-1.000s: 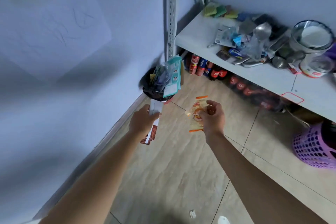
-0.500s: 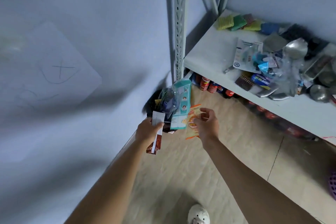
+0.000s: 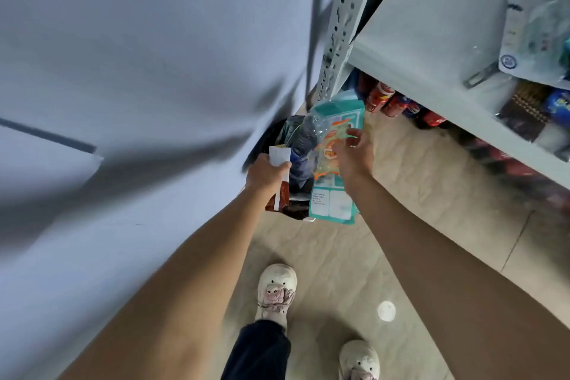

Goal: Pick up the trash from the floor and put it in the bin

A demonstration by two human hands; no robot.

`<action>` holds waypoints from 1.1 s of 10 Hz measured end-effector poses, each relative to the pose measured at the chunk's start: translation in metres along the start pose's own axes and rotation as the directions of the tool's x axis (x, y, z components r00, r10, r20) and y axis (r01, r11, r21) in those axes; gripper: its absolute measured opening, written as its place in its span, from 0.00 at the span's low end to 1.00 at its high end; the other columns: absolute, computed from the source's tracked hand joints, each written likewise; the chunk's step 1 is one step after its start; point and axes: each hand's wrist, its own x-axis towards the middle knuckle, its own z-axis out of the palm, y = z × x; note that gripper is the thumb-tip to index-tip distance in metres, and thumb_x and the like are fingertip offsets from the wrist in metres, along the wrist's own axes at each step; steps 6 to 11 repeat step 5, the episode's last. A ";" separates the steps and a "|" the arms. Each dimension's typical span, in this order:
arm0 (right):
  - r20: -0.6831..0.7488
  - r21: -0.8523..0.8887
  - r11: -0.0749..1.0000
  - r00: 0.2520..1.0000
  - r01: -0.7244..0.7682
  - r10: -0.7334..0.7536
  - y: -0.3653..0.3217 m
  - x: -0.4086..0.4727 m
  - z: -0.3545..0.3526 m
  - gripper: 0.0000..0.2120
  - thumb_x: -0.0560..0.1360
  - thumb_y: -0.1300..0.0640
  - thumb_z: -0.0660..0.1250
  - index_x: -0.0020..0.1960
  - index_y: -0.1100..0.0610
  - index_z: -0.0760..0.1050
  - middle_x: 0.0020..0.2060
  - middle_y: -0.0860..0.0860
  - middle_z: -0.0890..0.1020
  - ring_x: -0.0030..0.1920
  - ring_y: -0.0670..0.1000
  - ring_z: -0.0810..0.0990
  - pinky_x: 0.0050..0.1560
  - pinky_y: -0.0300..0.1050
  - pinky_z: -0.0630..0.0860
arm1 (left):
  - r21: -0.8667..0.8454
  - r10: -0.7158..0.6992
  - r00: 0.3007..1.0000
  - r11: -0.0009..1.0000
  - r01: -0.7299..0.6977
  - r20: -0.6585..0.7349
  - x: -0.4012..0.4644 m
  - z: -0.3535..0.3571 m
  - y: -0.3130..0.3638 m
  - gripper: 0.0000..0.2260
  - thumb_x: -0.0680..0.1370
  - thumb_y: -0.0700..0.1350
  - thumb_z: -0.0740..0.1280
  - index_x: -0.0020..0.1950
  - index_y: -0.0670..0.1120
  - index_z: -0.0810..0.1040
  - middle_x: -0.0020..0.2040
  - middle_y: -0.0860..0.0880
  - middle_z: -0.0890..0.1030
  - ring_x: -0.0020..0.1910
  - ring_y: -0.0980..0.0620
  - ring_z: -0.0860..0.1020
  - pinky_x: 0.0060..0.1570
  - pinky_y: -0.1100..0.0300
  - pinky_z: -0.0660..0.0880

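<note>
A dark bin [image 3: 271,136] stands in the corner where the wall meets the shelf post, stuffed with trash. A teal packet [image 3: 331,203] and a crumpled clear bottle [image 3: 303,145] stick out of it. My left hand [image 3: 265,174] grips a white and red-brown wrapper [image 3: 279,187] at the bin's near rim. My right hand [image 3: 354,153] holds a clear orange-printed wrapper [image 3: 328,151] over the trash in the bin, with its fingers partly spread.
A grey metal shelf [image 3: 431,40] with clutter juts out on the right, with cans [image 3: 382,97] stored under it. The wall [image 3: 138,71] is close on the left. A small white scrap [image 3: 386,311] lies on the tiled floor near my shoes [image 3: 276,290].
I have stepped closer to the bin. Both hands moved forward, so the orange-printed wrapper is now over the bin's contents and the white and red-brown wrapper is at its rim.
</note>
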 end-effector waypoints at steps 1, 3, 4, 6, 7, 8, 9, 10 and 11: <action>-0.038 -0.111 0.994 0.999 0.005 -0.010 0.005 0.025 0.016 0.20 0.69 0.61 0.70 0.60 0.56 0.73 0.46 0.49 0.80 0.41 0.49 0.79 0.31 0.36 0.72 | -0.011 -0.002 1.000 1.000 0.001 -0.011 0.029 0.012 0.006 0.21 0.75 0.53 0.67 0.63 0.42 0.74 0.57 0.43 0.82 0.51 0.44 0.80 0.44 0.60 0.70; 0.009 -0.353 0.935 1.000 0.020 -0.018 0.016 0.038 0.027 0.27 0.70 0.58 0.73 0.66 0.56 0.67 0.63 0.56 0.75 0.59 0.57 0.77 0.55 0.47 0.75 | 0.002 -0.070 0.989 0.998 0.070 0.130 0.054 0.025 0.013 0.28 0.77 0.57 0.62 0.72 0.42 0.66 0.69 0.43 0.74 0.66 0.42 0.73 0.53 0.59 0.67; 0.028 -0.505 0.852 0.989 0.140 -0.146 0.009 0.031 0.019 0.27 0.72 0.56 0.72 0.68 0.57 0.67 0.66 0.56 0.72 0.65 0.57 0.72 0.65 0.51 0.71 | 0.068 -0.052 0.985 0.997 0.041 0.164 0.052 0.020 0.015 0.28 0.78 0.58 0.59 0.73 0.42 0.66 0.70 0.42 0.72 0.68 0.42 0.71 0.55 0.58 0.66; 0.040 -0.586 0.783 0.973 0.207 -0.226 0.004 0.028 0.008 0.21 0.75 0.56 0.65 0.67 0.58 0.69 0.68 0.56 0.70 0.69 0.56 0.68 0.69 0.54 0.65 | 0.123 -0.028 0.985 0.992 0.007 0.170 0.049 0.014 0.017 0.28 0.78 0.60 0.57 0.71 0.43 0.69 0.69 0.42 0.74 0.66 0.43 0.73 0.58 0.56 0.69; 0.040 -0.586 0.783 0.973 0.207 -0.226 0.004 0.028 0.008 0.21 0.75 0.56 0.65 0.67 0.58 0.69 0.68 0.56 0.70 0.69 0.56 0.68 0.69 0.54 0.65 | 0.123 -0.028 0.985 0.992 0.007 0.170 0.049 0.014 0.017 0.28 0.78 0.60 0.57 0.71 0.43 0.69 0.69 0.42 0.74 0.66 0.43 0.73 0.58 0.56 0.69; 0.040 -0.586 0.783 0.973 0.207 -0.226 0.004 0.028 0.008 0.21 0.75 0.56 0.65 0.67 0.58 0.69 0.68 0.56 0.70 0.69 0.56 0.68 0.69 0.54 0.65 | 0.123 -0.028 0.985 0.992 0.007 0.170 0.049 0.014 0.017 0.28 0.78 0.60 0.57 0.71 0.43 0.69 0.69 0.42 0.74 0.66 0.43 0.73 0.58 0.56 0.69; 0.040 -0.586 0.783 0.973 0.207 -0.226 0.004 0.028 0.008 0.21 0.75 0.56 0.65 0.67 0.58 0.69 0.68 0.56 0.70 0.69 0.56 0.68 0.69 0.54 0.65 | 0.123 -0.028 0.985 0.992 0.007 0.170 0.049 0.014 0.017 0.28 0.78 0.60 0.57 0.71 0.43 0.69 0.69 0.42 0.74 0.66 0.43 0.73 0.58 0.56 0.69; 0.040 -0.586 0.783 0.973 0.207 -0.226 0.004 0.028 0.008 0.21 0.75 0.56 0.65 0.67 0.58 0.69 0.68 0.56 0.70 0.69 0.56 0.68 0.69 0.54 0.65 | 0.123 -0.028 0.985 0.992 0.007 0.170 0.049 0.014 0.017 0.28 0.78 0.60 0.57 0.71 0.43 0.69 0.69 0.42 0.74 0.66 0.43 0.73 0.58 0.56 0.69; 0.040 -0.586 0.783 0.973 0.207 -0.226 0.004 0.028 0.008 0.21 0.75 0.56 0.65 0.67 0.58 0.69 0.68 0.56 0.70 0.69 0.56 0.68 0.69 0.54 0.65 | 0.123 -0.028 0.985 0.992 0.007 0.170 0.049 0.014 0.017 0.28 0.78 0.60 0.57 0.71 0.43 0.69 0.69 0.42 0.74 0.66 0.43 0.73 0.58 0.56 0.69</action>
